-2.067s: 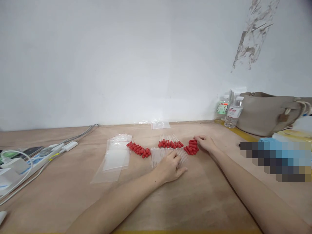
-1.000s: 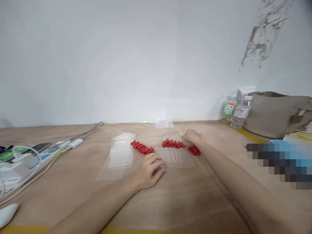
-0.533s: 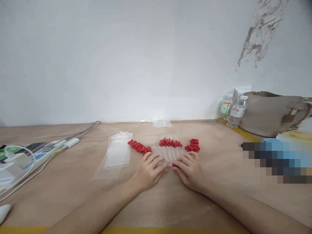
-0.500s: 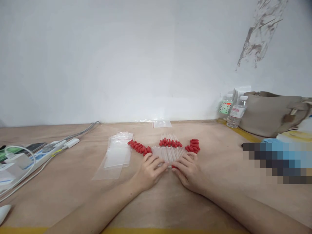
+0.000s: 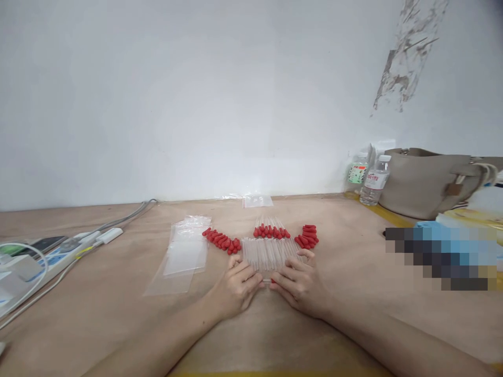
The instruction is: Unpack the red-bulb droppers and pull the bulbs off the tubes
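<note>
Between my hands a thin glass dropper tube (image 5: 266,281) lies sideways, its left end pinched by my left hand (image 5: 240,283). My right hand (image 5: 301,283) is closed on a red rubber bulb (image 5: 272,281) at the tube's right end; whether the tube sits inside the bulb I cannot tell. Just beyond my fingers is a row of loose glass tubes (image 5: 267,254). Red bulbs lie in a left group (image 5: 222,241) and a right group (image 5: 307,237). Behind the row, several droppers (image 5: 271,230) have red bulbs on their near ends.
Clear zip bags (image 5: 184,256) lie left of the bulbs, and another bag (image 5: 257,201) is by the wall. A power strip (image 5: 58,256) with cables runs along the left. On the right stand bottles (image 5: 375,180) and a grey-beige handbag (image 5: 424,183).
Both hands have drawn back toward me from the row of tubes. A glass tube now spans between my fingers, with the red bulb at my right fingertips.
</note>
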The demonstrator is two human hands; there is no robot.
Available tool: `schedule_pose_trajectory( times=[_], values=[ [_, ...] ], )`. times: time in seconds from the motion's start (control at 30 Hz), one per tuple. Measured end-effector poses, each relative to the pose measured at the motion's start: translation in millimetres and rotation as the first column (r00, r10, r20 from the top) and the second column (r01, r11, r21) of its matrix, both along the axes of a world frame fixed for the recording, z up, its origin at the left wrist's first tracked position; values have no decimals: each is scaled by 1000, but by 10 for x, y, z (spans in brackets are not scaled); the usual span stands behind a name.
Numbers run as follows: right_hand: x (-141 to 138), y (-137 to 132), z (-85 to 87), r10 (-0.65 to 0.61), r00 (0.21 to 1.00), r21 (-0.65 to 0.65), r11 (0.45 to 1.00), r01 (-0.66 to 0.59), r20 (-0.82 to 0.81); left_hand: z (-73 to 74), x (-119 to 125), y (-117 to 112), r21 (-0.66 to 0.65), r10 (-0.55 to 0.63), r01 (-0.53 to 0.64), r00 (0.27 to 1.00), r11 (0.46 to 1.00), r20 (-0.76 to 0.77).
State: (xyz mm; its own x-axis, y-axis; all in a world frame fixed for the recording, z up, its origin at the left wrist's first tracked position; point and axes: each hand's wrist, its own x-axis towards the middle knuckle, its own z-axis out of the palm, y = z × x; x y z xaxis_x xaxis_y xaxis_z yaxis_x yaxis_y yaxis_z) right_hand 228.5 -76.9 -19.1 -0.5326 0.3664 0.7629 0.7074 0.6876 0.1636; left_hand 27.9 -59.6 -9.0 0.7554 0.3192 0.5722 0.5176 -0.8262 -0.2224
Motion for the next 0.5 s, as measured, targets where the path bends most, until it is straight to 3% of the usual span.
schedule_pose_trajectory(
  times=[0.23,0.5],
  values=[
    [61,12,-108,-21,1000,99,995,22,-12,11,-25,-5,-51,-9,9,1000,999,1],
    [187,-49,-22,-13,996,295,956,-13,89,50,19,27,-53,-28,28,1000,998,9]
  ],
)
